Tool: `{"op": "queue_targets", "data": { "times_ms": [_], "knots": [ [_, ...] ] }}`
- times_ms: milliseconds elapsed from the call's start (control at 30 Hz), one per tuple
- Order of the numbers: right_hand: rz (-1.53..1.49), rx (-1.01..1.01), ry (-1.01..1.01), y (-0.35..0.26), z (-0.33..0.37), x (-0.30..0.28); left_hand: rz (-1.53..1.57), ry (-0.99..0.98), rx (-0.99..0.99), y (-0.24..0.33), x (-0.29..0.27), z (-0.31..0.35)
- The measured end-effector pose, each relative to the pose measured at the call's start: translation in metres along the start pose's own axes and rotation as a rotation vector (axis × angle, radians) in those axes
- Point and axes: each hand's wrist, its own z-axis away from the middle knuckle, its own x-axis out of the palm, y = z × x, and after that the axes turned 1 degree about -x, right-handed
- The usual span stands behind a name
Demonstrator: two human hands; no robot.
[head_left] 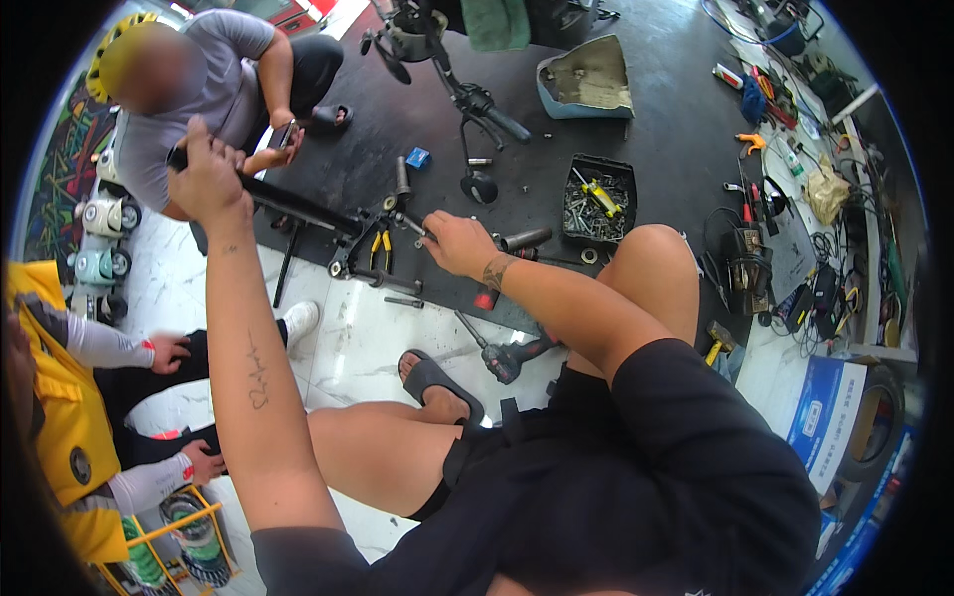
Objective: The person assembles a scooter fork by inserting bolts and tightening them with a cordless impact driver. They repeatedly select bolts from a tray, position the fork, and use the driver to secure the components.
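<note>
One cordless drill [509, 356] is laid nearest, on the white tiled floor [343, 358]. Beyond it, one slim metal piece [412, 226] is gripped by the right hand [459, 245], its fingers curled closed, and is directed leftward at one metal bracket [338, 268]. Beside the bracket, one pair of pliers [386, 244] with yellow handles is seen.

One black tube [298, 204] is set ahead and to the left — its long axis is slanted from the left hand [209, 179] down and rightward to the bracket. Its upper end is wrapped by the closed left hand; its lower end is brought near the right hand, by which it is not touched. Whether tube and bracket are joined cannot be told.

Farther off, on the black mat [378, 129], one small blue box [417, 158], one tray [608, 162] of screws [586, 223] — too many to be counted — and one light-blue shell [581, 105] are placed.
</note>
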Motion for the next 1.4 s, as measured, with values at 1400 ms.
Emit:
{"op": "queue_targets", "data": {
  "times_ms": [1400],
  "knots": [
    [-0.043, 0.273, -0.944, 0.308, 0.039, -0.209, -0.300, -0.099, -0.017, 0.034, -0.027, -0.006]
  ]
}}
